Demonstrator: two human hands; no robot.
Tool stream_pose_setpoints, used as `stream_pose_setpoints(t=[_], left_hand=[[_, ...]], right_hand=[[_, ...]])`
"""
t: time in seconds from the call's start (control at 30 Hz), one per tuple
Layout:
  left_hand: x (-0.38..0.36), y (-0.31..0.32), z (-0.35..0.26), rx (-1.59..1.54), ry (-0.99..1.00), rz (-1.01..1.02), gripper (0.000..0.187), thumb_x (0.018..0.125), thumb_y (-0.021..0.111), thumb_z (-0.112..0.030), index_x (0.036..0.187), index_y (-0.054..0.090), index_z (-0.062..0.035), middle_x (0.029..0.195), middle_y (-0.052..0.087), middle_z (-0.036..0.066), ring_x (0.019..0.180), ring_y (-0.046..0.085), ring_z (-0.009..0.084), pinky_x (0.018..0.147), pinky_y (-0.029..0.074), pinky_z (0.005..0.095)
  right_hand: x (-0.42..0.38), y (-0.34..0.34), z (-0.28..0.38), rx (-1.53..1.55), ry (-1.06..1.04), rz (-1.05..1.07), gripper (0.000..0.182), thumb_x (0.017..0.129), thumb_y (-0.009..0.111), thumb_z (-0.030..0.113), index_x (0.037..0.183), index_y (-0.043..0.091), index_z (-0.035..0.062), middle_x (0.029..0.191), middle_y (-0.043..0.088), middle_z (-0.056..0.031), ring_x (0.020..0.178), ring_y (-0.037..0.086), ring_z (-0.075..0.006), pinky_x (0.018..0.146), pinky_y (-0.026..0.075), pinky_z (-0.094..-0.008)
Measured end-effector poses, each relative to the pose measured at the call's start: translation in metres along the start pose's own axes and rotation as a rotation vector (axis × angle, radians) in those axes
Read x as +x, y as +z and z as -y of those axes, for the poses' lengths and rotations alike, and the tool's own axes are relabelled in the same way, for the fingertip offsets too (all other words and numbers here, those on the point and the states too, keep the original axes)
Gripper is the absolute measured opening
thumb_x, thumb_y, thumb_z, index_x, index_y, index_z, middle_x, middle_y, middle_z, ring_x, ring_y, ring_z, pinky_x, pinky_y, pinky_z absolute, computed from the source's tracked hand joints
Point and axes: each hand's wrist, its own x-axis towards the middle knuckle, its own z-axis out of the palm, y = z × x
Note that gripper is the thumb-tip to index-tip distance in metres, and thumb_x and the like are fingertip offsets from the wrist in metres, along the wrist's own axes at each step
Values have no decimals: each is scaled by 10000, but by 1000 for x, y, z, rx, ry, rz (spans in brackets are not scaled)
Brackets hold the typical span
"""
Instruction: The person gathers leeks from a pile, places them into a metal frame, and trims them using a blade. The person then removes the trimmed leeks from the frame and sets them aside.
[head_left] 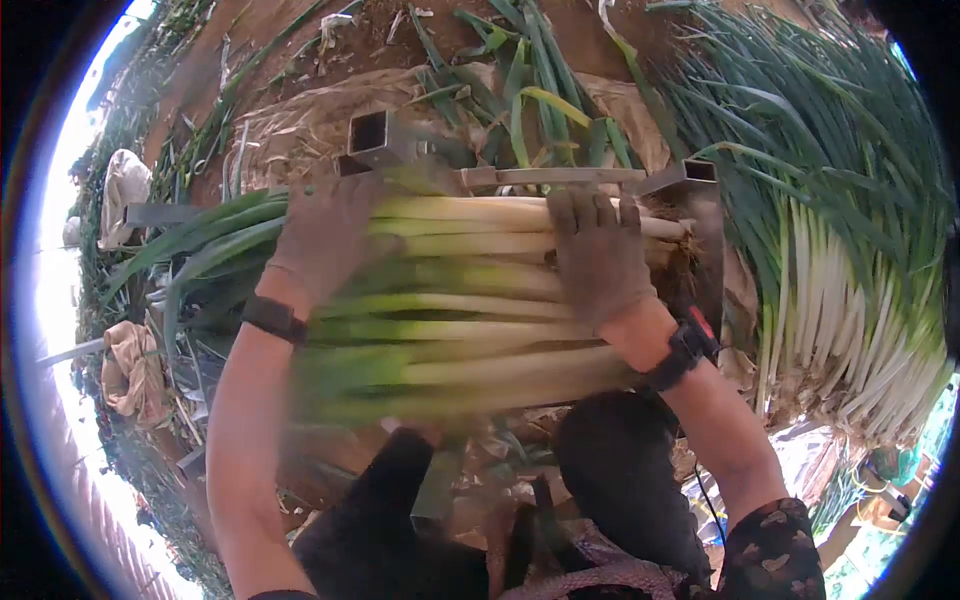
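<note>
A row of long green onions (490, 330) lies crosswise before me on a metal frame, white stalks to the right and green leaves to the left. My left hand (335, 230), in a dusty glove, is closed around the far stalks where white turns to green; motion blurs it, and its thumb points right. My right hand (600, 245), also gloved, has its fingers curled over the far stalks near the root end. Soil-brown roots (685, 260) show at the far right end. The nearer stalks are blurred.
A large heap of green onions (820, 250) lies on the right. Square metal tubes (382, 138) of the frame stick up beyond the bunch. Loose leaves (545, 90) lie on brown sheeting and soil at the back. My knees (615, 460) are close below the frame.
</note>
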Motion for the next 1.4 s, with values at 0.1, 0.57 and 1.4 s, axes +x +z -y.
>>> stream_pose_setpoints(t=[0.1,0.57,1.4], left_hand=[[-1,8,-4,-74,-20,-16,738,825,611,-580,1267,515,4,1213,569,166,1196,501,323,1116,243,545],[-7,-16,-19,-31,-149,-5,758,886,541,-601,1366,448,-21,1314,514,207,1289,436,361,1104,270,555],[4,16,-22,-48,-138,-45,703,788,680,-456,1264,497,27,1223,513,235,1160,456,422,1055,322,527]], right_hand=[[0,-15,-2,270,81,44,591,898,585,362,1381,432,58,1326,518,-156,1262,477,-321,1078,314,-554],[28,-15,-35,425,-23,269,506,948,462,454,1311,544,111,1247,587,-230,1207,534,-378,1045,384,-483],[-32,-66,-97,232,-304,-47,310,820,596,143,1130,614,127,982,633,-69,859,652,-246,726,534,-376]])
